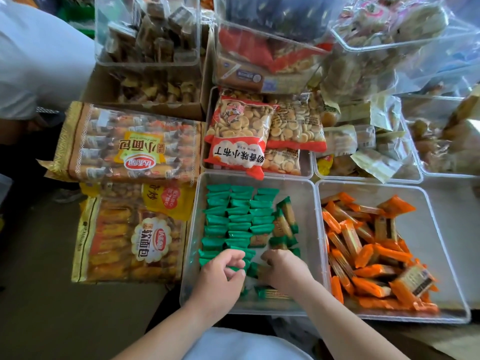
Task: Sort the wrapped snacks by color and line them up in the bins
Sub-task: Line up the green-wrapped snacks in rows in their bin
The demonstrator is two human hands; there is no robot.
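Note:
A clear bin (311, 209) in front of me holds green-wrapped snacks (235, 216) stood on edge in three neat rows at its left; a few more lie loose at the right and near the front. My left hand (219, 278) is inside the bin's near end, its fingers curled round a green snack (235, 268). My right hand (284, 268) sits beside it, fingers curled down onto loose green snacks; what it grips is hidden. To the right, a second clear bin (439, 229) holds a jumbled heap of orange-wrapped snacks (368, 253).
Large bread bags (130, 149) lie stacked to the left. Red-trimmed bags of small biscuits (241, 136) fill the bin behind. More clear bins and plastic bags of snacks crowd the back and right. A person in a white top (39, 55) stands at the far left.

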